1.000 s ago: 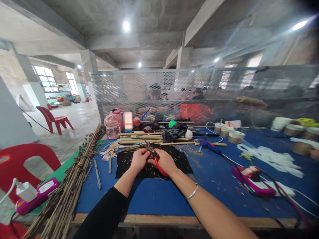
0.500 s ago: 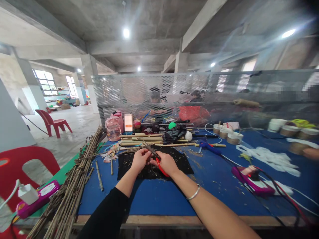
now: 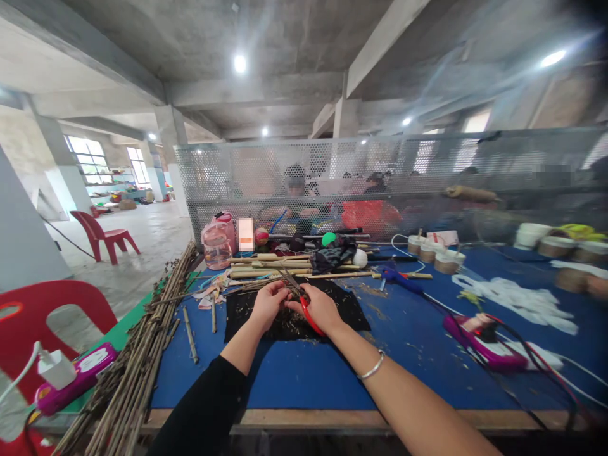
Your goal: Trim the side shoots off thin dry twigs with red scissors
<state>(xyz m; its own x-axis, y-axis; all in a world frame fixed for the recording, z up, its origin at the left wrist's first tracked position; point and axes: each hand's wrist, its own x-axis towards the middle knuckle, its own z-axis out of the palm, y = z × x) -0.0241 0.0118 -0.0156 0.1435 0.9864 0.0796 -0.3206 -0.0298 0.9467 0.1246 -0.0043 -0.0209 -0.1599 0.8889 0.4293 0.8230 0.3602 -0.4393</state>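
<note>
Centre frame: right hand fingers grip red-handled scissors, left hand pinches a twig. Clippings litter the black cloth; the twig bundle at lower left lies untrimmed.

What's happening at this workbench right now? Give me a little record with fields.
Left hand: pinches a twig over the black cloth
Right hand: grips red-handled scissors, blades near the twig
Surface: blue table
Left of cloth: long stick bundle
Behind: pink jug, blue glue gun
Beyond mesh screen: other people
</note>
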